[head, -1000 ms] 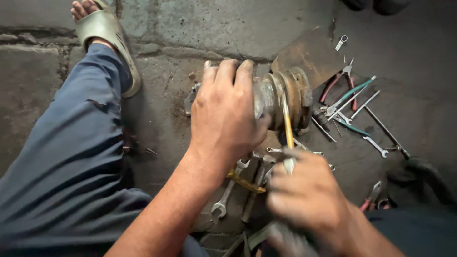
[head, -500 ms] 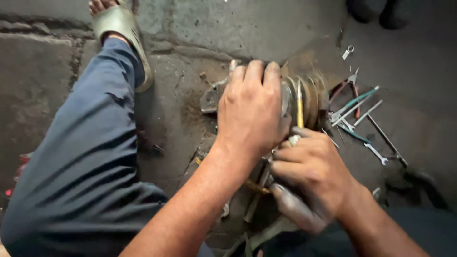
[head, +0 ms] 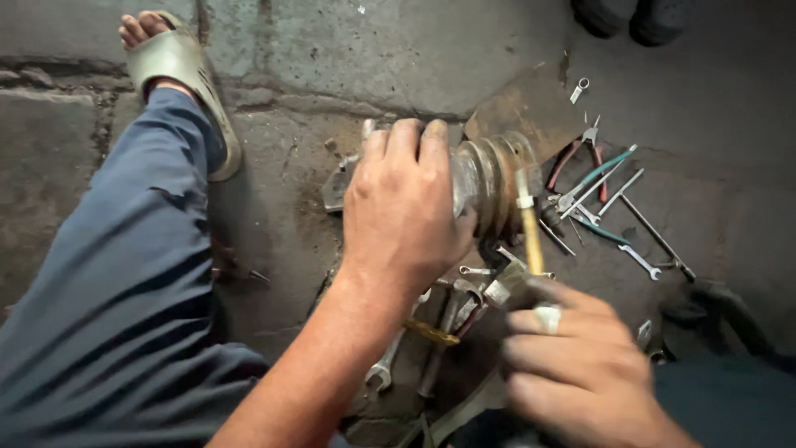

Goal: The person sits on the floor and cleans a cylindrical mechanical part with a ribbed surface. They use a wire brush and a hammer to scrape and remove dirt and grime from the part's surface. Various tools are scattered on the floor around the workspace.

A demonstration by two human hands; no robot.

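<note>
The left hand (head: 404, 207) lies over a round, grimy metal pulley assembly (head: 489, 184) on the concrete floor (head: 332, 50), its fingers curled and pressed down around the housing. The right hand (head: 580, 369) has its fingers closed on a slim yellow-shafted tool (head: 528, 228), whose tip sits at the grooved rim just beyond the left fingertips. If the tip skids off the greasy groove, it could likely jab the left thumb. Loose spanners and pliers (head: 593, 187) lie scattered beyond the tool.
</note>
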